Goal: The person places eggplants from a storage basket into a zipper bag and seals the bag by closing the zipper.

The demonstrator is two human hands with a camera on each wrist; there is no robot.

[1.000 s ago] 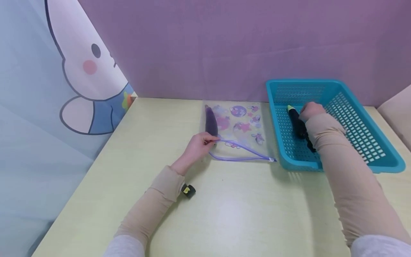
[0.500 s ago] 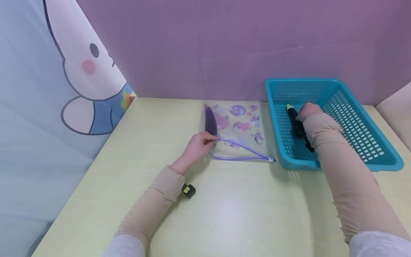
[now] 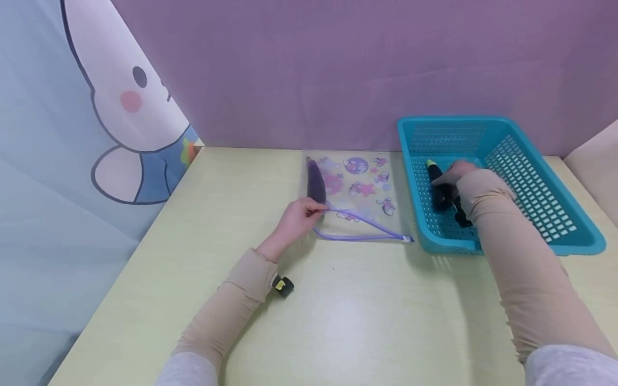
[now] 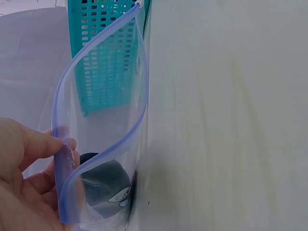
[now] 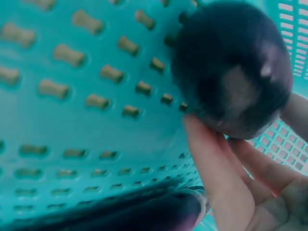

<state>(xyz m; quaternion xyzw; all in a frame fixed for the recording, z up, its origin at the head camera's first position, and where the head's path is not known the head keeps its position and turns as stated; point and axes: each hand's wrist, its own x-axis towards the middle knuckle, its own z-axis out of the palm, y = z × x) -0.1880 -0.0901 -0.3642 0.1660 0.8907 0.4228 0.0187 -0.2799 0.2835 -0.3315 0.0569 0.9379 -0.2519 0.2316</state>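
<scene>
My left hand (image 3: 301,215) pinches the purple zip rim (image 4: 57,168) of a clear printed zip bag (image 3: 357,187), whose mouth stands open. A dark eggplant (image 3: 316,181) lies inside the bag along its left side. My right hand (image 3: 460,170) is down in the teal basket (image 3: 528,177). It holds a dark, shiny eggplant (image 5: 231,67); in the right wrist view the fingers lie below and beside its rounded end. Another dark eggplant (image 5: 159,209) shows at the lower edge of that view. Much of the right hand is hidden behind its sleeve in the head view.
The pale table (image 3: 362,321) runs up to a purple backdrop (image 3: 289,69). The basket stands right of the bag, its raised wall between them. A blue cloth (image 3: 43,214) with a cartoon rabbit hangs at the left.
The right hand has shifted slightly left, and its thumb now lies across the dark eggplant in the basket, which has tilted. The left hand has kept its pinch on the bag rim.
</scene>
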